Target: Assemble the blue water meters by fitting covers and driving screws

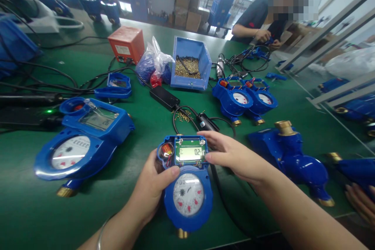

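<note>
A blue water meter (187, 191) with a white dial is before me at the front of the table. Its upper housing has no lid, so a green circuit board, a lit display (190, 153) reading about 0.2 and a battery (166, 149) show. My left hand (154, 181) grips the meter's left side, thumb over the front. At the upper right corner, my right hand (227, 152) holds the housing between thumb and fingers; some fingertips are hidden behind it. Another water meter (84, 136), with a covered display, lies to the left.
A blue bin (190, 83) of small brass screws stands behind, with loose screws (183, 116) before it. Nearby are an orange box (126, 43), a bagged bundle (154, 66) and a black cabled device (164, 98). More meters (241, 97) lie right. A co-worker (254, 23) sits opposite; another person's hand (361, 203) shows right.
</note>
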Available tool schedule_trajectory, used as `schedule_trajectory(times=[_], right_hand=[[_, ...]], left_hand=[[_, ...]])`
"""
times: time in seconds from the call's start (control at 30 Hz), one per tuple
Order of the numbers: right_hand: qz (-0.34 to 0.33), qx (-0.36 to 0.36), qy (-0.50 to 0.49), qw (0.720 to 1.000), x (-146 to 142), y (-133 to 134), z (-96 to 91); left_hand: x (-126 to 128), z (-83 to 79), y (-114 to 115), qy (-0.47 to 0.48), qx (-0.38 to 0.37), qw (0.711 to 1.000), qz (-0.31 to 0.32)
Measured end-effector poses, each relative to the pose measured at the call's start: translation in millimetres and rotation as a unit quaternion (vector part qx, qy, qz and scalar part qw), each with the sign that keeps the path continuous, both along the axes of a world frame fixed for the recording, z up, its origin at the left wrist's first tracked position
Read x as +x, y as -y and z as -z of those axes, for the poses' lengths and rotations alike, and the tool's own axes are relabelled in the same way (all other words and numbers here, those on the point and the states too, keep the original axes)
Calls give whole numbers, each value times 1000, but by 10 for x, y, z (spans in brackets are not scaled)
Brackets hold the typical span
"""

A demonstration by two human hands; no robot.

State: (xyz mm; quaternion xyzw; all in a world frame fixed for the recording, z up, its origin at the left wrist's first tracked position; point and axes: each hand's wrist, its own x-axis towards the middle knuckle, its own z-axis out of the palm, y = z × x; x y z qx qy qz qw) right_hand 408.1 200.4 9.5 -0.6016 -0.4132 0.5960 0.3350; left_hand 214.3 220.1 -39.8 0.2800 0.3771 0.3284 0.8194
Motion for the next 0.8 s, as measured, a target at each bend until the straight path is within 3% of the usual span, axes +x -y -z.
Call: schedule_trajectory(times=[0.2, 0.37, 0.6, 0.8], right_hand=[[-38, -32, 16, 999, -45, -141, -42], [-3, -53, 8, 999, -105, -168, -82], [13, 5, -36, 999, -105, -67, -7], [52, 27, -81, 995, -146, 72, 122]], left_hand=[[10, 18, -6, -6, 3, 1000, 0], [12, 14, 7, -14, -3, 1000, -6], [14, -23, 8, -27, -15, 999, -44], [-142, -30, -34, -64, -57, 993, -81]])
